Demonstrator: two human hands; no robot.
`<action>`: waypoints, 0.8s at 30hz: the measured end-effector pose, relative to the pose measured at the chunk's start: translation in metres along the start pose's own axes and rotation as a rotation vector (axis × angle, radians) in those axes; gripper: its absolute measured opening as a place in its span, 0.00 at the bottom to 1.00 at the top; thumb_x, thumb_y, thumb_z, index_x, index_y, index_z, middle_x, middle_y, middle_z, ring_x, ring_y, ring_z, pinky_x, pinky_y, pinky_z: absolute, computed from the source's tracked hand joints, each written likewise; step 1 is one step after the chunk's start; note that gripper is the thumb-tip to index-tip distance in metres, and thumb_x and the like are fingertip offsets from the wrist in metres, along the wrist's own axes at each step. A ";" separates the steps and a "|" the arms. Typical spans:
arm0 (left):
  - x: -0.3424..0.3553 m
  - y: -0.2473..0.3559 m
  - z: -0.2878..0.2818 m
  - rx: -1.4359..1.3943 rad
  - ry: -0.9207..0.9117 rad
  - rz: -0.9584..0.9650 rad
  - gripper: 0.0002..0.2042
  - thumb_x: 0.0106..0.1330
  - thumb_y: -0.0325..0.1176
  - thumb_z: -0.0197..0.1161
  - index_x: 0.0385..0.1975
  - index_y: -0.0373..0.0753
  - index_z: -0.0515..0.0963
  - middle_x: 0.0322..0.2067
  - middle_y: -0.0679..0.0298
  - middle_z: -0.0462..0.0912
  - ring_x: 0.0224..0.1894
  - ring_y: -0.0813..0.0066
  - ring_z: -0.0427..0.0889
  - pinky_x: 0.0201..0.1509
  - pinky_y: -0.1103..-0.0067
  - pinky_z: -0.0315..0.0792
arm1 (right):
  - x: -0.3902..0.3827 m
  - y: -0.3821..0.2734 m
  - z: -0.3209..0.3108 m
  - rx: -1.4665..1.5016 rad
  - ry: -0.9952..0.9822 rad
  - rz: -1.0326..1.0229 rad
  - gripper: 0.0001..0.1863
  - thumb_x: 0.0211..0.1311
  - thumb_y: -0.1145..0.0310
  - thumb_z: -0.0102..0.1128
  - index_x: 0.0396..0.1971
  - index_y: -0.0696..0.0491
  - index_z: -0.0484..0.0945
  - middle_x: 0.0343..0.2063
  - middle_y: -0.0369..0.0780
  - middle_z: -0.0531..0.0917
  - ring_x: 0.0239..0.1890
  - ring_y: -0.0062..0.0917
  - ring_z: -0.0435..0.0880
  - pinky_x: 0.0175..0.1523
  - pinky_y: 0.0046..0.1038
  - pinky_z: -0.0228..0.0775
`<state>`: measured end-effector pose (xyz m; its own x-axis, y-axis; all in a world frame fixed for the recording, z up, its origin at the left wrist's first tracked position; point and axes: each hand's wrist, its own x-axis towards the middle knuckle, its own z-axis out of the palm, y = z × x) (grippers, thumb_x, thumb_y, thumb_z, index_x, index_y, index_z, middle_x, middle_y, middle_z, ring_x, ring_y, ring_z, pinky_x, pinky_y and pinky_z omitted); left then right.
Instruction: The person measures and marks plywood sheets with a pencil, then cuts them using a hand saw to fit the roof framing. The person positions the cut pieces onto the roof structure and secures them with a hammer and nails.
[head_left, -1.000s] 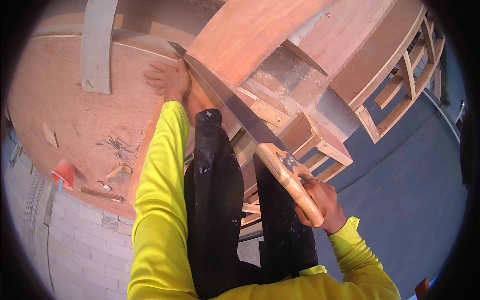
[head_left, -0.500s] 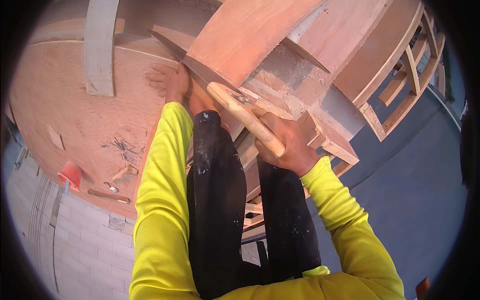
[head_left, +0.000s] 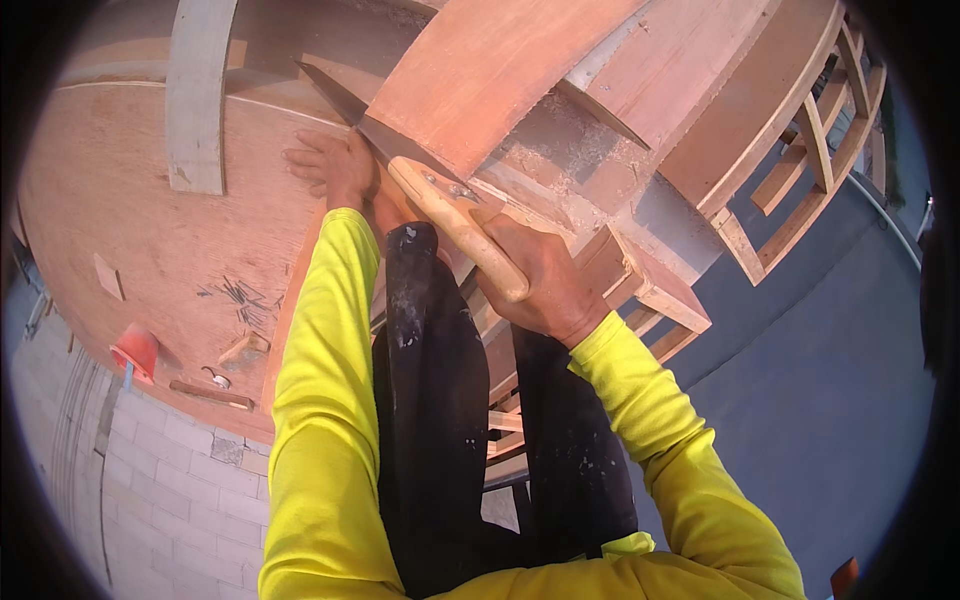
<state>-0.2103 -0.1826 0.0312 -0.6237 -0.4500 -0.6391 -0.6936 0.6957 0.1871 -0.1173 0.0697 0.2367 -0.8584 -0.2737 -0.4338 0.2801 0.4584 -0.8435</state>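
My right hand point(head_left: 538, 275) is wrapped round the pale wooden handle point(head_left: 450, 220) of a handsaw, in front of my knees. The dark saw blade point(head_left: 352, 108) runs up and to the left from the handle, passing close to the edge of a reddish plywood sheet point(head_left: 500, 75). Just left of the blade, my left hand point(head_left: 332, 165) lies with its fingers spread on a broad, curved plywood surface point(head_left: 120, 210). Where the teeth meet the wood cannot be made out.
A grey-white strip point(head_left: 196, 100) lies across the plywood at upper left. Several nails point(head_left: 245, 298), a red cone-shaped container point(head_left: 136, 350) and a wooden stick point(head_left: 212, 394) lie lower left. To the right are a slatted wooden frame point(head_left: 815, 140) and a small box-like timber piece point(head_left: 655, 285).
My right hand and the saw handle have shifted left and slightly forward along the blade's line. My left hand stays in nearly the same place.
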 end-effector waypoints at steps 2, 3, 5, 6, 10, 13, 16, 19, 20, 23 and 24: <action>-0.019 -0.018 -0.002 0.033 -0.043 -0.036 0.54 0.71 0.63 0.49 0.74 0.27 0.26 0.71 0.28 0.13 0.75 0.26 0.16 0.72 0.35 0.37 | -0.059 -0.048 -0.035 -0.038 -0.032 0.021 0.16 0.50 0.76 0.67 0.40 0.56 0.77 0.36 0.49 0.83 0.40 0.48 0.87 0.45 0.36 0.81; -0.011 -0.010 -0.012 0.033 -0.019 -0.039 0.53 0.71 0.63 0.49 0.74 0.27 0.26 0.71 0.28 0.13 0.75 0.25 0.16 0.72 0.35 0.37 | -0.076 -0.056 -0.061 -0.073 -0.025 -0.053 0.13 0.50 0.77 0.66 0.38 0.56 0.77 0.31 0.48 0.83 0.38 0.47 0.88 0.45 0.36 0.82; -0.024 -0.025 -0.016 0.095 -0.045 -0.063 0.54 0.70 0.63 0.49 0.75 0.28 0.26 0.71 0.28 0.14 0.75 0.25 0.17 0.72 0.35 0.38 | -0.096 -0.058 -0.062 -0.045 -0.063 -0.034 0.11 0.51 0.77 0.65 0.36 0.56 0.77 0.30 0.47 0.83 0.38 0.46 0.88 0.45 0.35 0.82; -0.021 -0.026 -0.017 0.113 -0.031 -0.057 0.54 0.70 0.64 0.49 0.75 0.28 0.26 0.71 0.28 0.14 0.75 0.25 0.17 0.72 0.35 0.39 | -0.094 -0.048 -0.055 -0.008 -0.089 -0.018 0.13 0.51 0.77 0.65 0.38 0.56 0.77 0.35 0.49 0.83 0.41 0.47 0.88 0.47 0.36 0.82; -0.010 -0.009 0.001 0.051 -0.073 -0.017 0.54 0.70 0.63 0.51 0.75 0.30 0.25 0.72 0.27 0.15 0.75 0.26 0.18 0.72 0.36 0.39 | -0.023 -0.008 -0.017 -0.014 -0.038 0.001 0.16 0.50 0.77 0.67 0.41 0.56 0.76 0.44 0.49 0.84 0.43 0.48 0.85 0.46 0.37 0.80; -0.014 -0.010 0.009 0.046 -0.032 0.004 0.54 0.70 0.63 0.51 0.75 0.29 0.25 0.72 0.28 0.16 0.75 0.27 0.18 0.73 0.36 0.38 | -0.020 -0.004 0.005 0.003 -0.018 0.040 0.16 0.49 0.77 0.68 0.39 0.55 0.77 0.40 0.46 0.84 0.40 0.47 0.85 0.43 0.37 0.79; -0.003 -0.009 -0.015 0.025 0.008 -0.033 0.53 0.70 0.62 0.51 0.75 0.28 0.26 0.72 0.27 0.15 0.76 0.29 0.17 0.73 0.36 0.37 | -0.105 -0.025 -0.055 -0.012 -0.137 0.099 0.14 0.47 0.78 0.69 0.36 0.56 0.78 0.35 0.46 0.83 0.41 0.46 0.87 0.45 0.38 0.81; -0.017 -0.021 -0.020 0.072 -0.007 -0.056 0.53 0.70 0.62 0.50 0.75 0.28 0.26 0.71 0.27 0.15 0.75 0.28 0.16 0.73 0.37 0.36 | -0.162 -0.047 -0.101 -0.116 -0.132 0.053 0.13 0.46 0.79 0.69 0.35 0.57 0.79 0.31 0.45 0.83 0.39 0.46 0.88 0.43 0.38 0.83; -0.018 -0.017 -0.017 0.072 -0.010 -0.035 0.53 0.70 0.62 0.50 0.74 0.28 0.26 0.71 0.27 0.15 0.75 0.28 0.16 0.73 0.37 0.36 | -0.141 -0.038 -0.089 -0.079 -0.128 0.048 0.15 0.46 0.79 0.70 0.36 0.56 0.79 0.32 0.46 0.83 0.38 0.46 0.88 0.42 0.38 0.82; -0.020 0.000 0.002 0.010 -0.079 -0.023 0.53 0.70 0.62 0.51 0.74 0.27 0.26 0.71 0.27 0.15 0.75 0.27 0.15 0.73 0.36 0.36 | -0.019 -0.004 -0.016 -0.033 -0.040 0.025 0.16 0.51 0.74 0.68 0.40 0.54 0.76 0.37 0.50 0.84 0.40 0.50 0.85 0.43 0.41 0.80; -0.012 0.010 0.001 -0.008 -0.044 0.003 0.53 0.70 0.61 0.51 0.74 0.27 0.26 0.71 0.27 0.14 0.75 0.27 0.15 0.73 0.36 0.36 | 0.002 0.002 -0.003 -0.025 0.007 -0.025 0.16 0.52 0.73 0.68 0.42 0.54 0.75 0.39 0.51 0.84 0.41 0.51 0.84 0.43 0.42 0.79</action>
<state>-0.2095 -0.1704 0.0401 -0.6095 -0.4226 -0.6708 -0.6946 0.6926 0.1948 -0.1199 0.0723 0.2349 -0.8682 -0.2794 -0.4101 0.2476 0.4722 -0.8460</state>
